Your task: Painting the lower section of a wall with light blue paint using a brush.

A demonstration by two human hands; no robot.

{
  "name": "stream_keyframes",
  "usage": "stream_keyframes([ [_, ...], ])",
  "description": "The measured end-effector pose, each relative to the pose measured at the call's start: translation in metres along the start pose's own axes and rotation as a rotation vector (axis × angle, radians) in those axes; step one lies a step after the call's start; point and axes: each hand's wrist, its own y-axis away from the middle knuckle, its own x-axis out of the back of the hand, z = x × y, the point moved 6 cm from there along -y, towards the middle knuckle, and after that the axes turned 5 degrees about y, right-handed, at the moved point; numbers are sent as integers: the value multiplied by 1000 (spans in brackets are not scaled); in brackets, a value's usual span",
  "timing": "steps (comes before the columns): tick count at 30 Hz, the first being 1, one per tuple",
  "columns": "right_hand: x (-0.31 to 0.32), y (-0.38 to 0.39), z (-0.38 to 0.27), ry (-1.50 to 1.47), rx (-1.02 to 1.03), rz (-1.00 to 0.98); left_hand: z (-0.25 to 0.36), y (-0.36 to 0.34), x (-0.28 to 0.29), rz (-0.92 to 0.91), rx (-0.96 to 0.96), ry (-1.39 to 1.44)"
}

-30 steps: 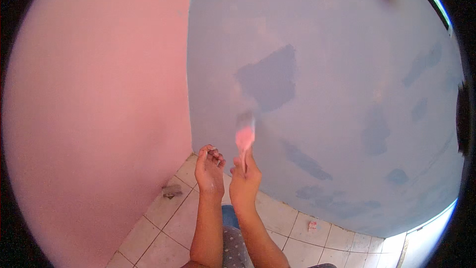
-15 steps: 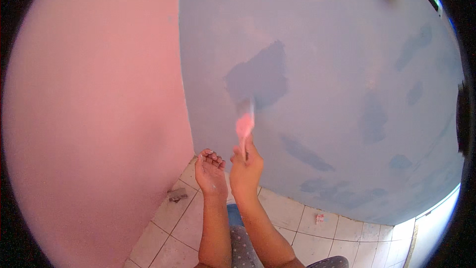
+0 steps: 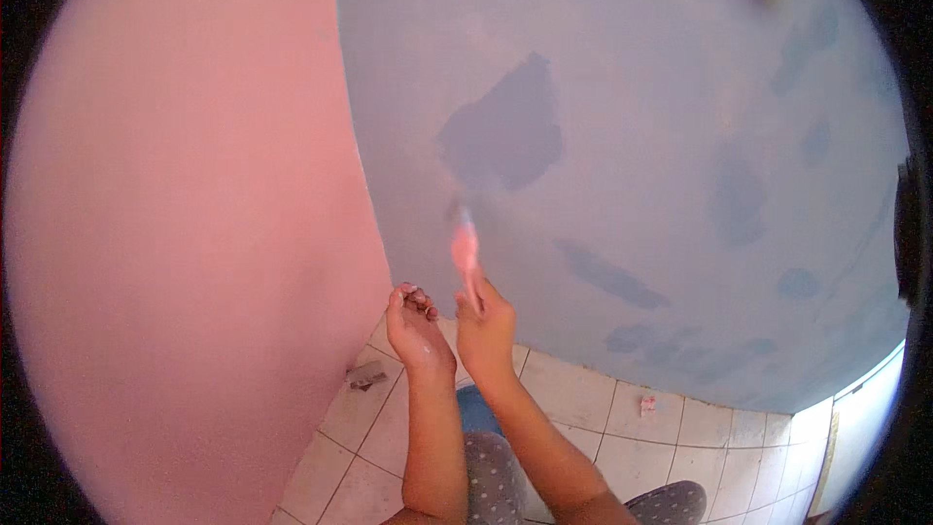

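Observation:
My right hand (image 3: 486, 335) is closed round the pink handle of a paintbrush (image 3: 466, 251), which points up toward the blue-grey wall (image 3: 641, 175). The brush's tip is blurred by motion, just below a darker blue-grey patch (image 3: 510, 131); whether it touches the wall I cannot tell. Beside it on the left, my left hand (image 3: 418, 331) is turned palm up with loosely curled fingers. Nothing shows in that palm, and whitish smears mark its skin and fingertips.
A pink wall (image 3: 194, 214) meets the blue-grey one at a corner on the left. Several smaller dark patches mark the right side. On the tiled floor (image 3: 573, 399) lie a grey block-like scrap (image 3: 367, 375) and a small red-and-white packet (image 3: 648, 406). A blue object (image 3: 478, 410) is partly hidden behind my forearms.
The brush has moved slightly left, its tip leaving the lower edge of the dark patch. My left hand has shifted a little to the right. The view has tilted slightly.

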Motion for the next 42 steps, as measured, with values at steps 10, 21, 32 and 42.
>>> stream_keyframes([
  [10, -26, -28, 37, 46, -6, 206, -17, 12, -15, -132, 137, 121],
  [21, -18, -45, 19, 190, 152, 90, -7, -10, 7, -23, -18, -19],
  [32, 36, -34, 21, 165, 44, -11, 0, -4, 6, -2, 35, -74],
  [42, 58, 73, 89, -384, -540, 35, 7, 1, -6, -37, 10, -68],
])
